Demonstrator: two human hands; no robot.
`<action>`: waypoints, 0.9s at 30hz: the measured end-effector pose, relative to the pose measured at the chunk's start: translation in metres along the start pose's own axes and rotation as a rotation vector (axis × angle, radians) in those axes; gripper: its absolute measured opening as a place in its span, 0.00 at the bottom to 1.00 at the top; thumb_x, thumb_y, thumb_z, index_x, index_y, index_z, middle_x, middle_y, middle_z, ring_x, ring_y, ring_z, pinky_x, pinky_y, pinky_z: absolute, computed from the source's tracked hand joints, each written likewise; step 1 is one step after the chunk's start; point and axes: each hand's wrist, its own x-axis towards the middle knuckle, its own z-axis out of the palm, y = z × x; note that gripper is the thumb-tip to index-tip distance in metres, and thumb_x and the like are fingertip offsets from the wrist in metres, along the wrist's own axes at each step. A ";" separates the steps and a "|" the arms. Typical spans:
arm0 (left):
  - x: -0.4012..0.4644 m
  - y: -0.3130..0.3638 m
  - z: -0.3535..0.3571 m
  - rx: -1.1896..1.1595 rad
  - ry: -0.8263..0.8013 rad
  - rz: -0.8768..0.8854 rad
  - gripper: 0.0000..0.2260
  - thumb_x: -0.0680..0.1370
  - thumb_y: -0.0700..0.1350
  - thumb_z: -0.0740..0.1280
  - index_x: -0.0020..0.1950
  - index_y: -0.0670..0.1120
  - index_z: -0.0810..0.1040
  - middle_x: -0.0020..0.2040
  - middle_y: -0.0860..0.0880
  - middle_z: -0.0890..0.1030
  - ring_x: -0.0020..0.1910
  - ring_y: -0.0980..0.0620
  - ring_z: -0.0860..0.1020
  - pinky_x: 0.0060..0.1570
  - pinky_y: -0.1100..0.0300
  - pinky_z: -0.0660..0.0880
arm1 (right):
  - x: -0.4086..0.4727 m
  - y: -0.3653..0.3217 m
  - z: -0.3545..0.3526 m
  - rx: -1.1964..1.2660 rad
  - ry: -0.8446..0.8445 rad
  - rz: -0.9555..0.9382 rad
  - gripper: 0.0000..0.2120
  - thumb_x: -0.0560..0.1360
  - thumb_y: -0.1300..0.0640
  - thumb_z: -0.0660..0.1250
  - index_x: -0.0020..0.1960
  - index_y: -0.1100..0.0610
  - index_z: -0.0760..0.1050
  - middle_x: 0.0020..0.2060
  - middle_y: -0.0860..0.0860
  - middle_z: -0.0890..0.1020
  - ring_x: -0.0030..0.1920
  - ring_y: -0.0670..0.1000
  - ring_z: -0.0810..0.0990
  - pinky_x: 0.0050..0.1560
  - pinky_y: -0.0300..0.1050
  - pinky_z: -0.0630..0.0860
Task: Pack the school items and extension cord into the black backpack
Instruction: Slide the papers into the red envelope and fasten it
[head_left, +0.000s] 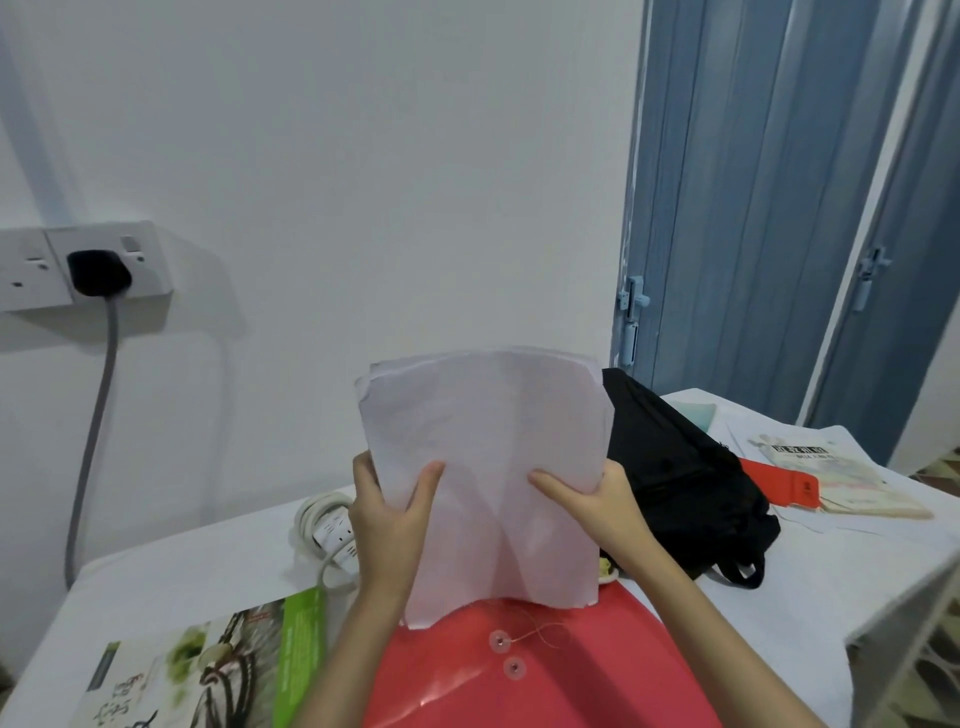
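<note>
While both hands, left (388, 512) and right (597, 501), pinch the upright paper stack (483, 467) by its sides, long axis vertical, the black backpack (680, 478) lies just right, nearest the right hand.

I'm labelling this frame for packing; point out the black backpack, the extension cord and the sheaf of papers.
black backpack (675, 467): head view, on its upper fabric panel.
extension cord (332, 530): head view, on the white socket strip.
sheaf of papers (483, 415): head view, on the front sheet's middle.
</note>
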 end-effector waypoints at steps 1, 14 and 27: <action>-0.003 -0.006 -0.001 -0.001 -0.044 -0.016 0.13 0.71 0.39 0.72 0.48 0.48 0.70 0.44 0.57 0.79 0.42 0.69 0.77 0.40 0.76 0.71 | -0.002 0.006 -0.001 0.016 -0.003 0.030 0.07 0.68 0.62 0.75 0.42 0.53 0.80 0.35 0.46 0.84 0.39 0.43 0.83 0.38 0.38 0.79; -0.021 -0.020 -0.007 -0.147 -0.032 -0.070 0.11 0.72 0.43 0.68 0.51 0.51 0.70 0.49 0.53 0.78 0.47 0.66 0.77 0.47 0.75 0.70 | -0.010 0.026 0.000 0.065 -0.012 0.060 0.12 0.67 0.62 0.76 0.48 0.53 0.79 0.40 0.39 0.85 0.43 0.39 0.82 0.39 0.32 0.77; -0.015 -0.027 0.000 -0.041 -0.023 -0.115 0.11 0.75 0.38 0.68 0.49 0.54 0.72 0.48 0.54 0.79 0.47 0.65 0.77 0.49 0.72 0.71 | -0.009 0.037 0.003 0.016 0.015 0.099 0.08 0.65 0.61 0.77 0.41 0.53 0.80 0.35 0.45 0.85 0.39 0.42 0.83 0.39 0.37 0.80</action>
